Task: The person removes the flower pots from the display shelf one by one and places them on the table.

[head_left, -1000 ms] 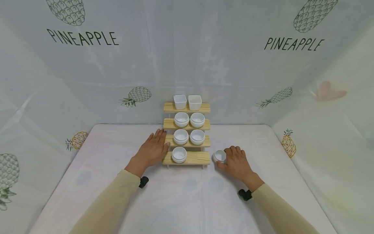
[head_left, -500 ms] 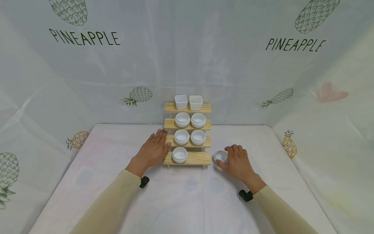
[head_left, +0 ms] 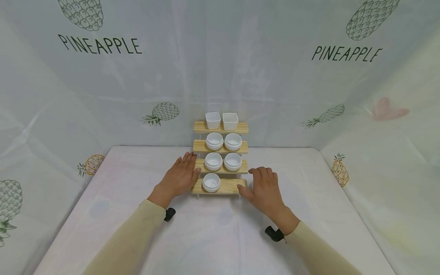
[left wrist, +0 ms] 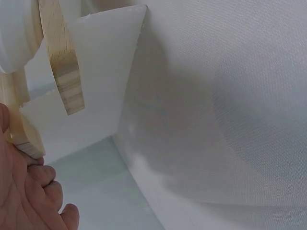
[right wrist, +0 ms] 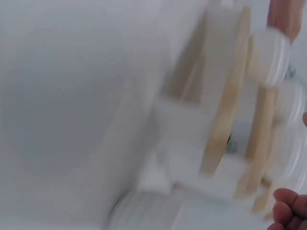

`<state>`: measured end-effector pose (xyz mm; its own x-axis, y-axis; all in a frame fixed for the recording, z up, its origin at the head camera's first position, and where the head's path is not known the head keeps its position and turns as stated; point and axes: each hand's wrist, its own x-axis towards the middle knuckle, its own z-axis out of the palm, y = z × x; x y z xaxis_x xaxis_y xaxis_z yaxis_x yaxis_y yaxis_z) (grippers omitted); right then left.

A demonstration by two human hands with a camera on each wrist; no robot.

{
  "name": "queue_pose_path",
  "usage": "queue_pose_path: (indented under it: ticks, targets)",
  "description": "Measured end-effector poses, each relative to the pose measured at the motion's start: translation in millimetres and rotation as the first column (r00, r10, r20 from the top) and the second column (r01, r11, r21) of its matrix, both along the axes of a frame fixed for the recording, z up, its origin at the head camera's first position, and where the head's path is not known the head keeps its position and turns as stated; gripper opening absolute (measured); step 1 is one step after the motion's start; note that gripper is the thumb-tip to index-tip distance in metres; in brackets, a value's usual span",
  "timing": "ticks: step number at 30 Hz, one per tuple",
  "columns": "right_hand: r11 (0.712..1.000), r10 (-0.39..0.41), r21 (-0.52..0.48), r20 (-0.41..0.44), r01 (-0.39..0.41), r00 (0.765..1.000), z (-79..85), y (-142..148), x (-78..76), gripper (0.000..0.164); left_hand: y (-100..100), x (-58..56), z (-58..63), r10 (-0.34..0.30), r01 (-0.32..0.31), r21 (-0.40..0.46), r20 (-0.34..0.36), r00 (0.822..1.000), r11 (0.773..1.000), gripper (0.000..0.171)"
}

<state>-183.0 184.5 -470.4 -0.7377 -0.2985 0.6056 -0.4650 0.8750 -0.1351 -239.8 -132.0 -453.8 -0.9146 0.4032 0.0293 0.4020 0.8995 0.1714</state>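
A four-step wooden display stand [head_left: 225,186] with white risers stands on the table, bearing several white cups. Each of its two middle steps carries a pair of round cups. A single round white cup [head_left: 211,182] sits at the left of the bottom step. My left hand [head_left: 178,176] rests against the stand's left side with straight fingers; the left wrist view shows it by a shelf end [left wrist: 29,141]. My right hand [head_left: 265,191] is at the bottom step's right end, thumb and fingers apart, nothing visible between them. A ribbed white object [right wrist: 144,211], blurred, stands low in the right wrist view.
Two square white cups [head_left: 230,121] stand on the top step. A pale cloth [head_left: 220,236] covers the table. Behind it hangs a sheet [head_left: 220,57] printed with pineapples.
My right hand has left its place around the round cup on the table and moved left to the bottom step. That cup is now out of sight in the head view. My left hand stays still.
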Motion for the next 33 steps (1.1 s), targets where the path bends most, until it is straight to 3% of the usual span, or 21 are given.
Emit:
queue_pose_path:
  ticks: [8,12,15,19,33]
  targets:
    - [0.997,0.056,0.058,-0.057,-0.053,0.997,-0.7,-51,7.3,0.065,-1,0.8,1.3,0.003,-0.003,0.004,-0.007,1.000,1.000,0.069]
    - [0.994,0.035,0.102,-0.076,-0.027,0.997,-4.0,-73,6.1,0.064,-2,0.6,0.0,0.008,-0.008,0.011,-0.010,1.000,1.000,0.069]
    - [0.994,0.009,0.109,-0.041,-0.005,0.999,-5.6,-86,4.6,0.067,-3,0.4,-0.5,0.006,-0.006,0.017,-0.010,1.000,1.000,0.069]
    - [0.995,-0.016,0.097,0.003,0.016,1.000,-6.5,-95,2.3,0.070,-3,0.4,-0.2,0.001,-0.001,0.012,-0.013,1.000,1.000,0.069]
    - [0.991,-0.059,0.119,-0.001,0.058,0.998,-11.9,-100,-3.6,0.068,-2,0.0,0.3,-0.005,0.005,0.024,0.000,1.000,1.000,0.070]
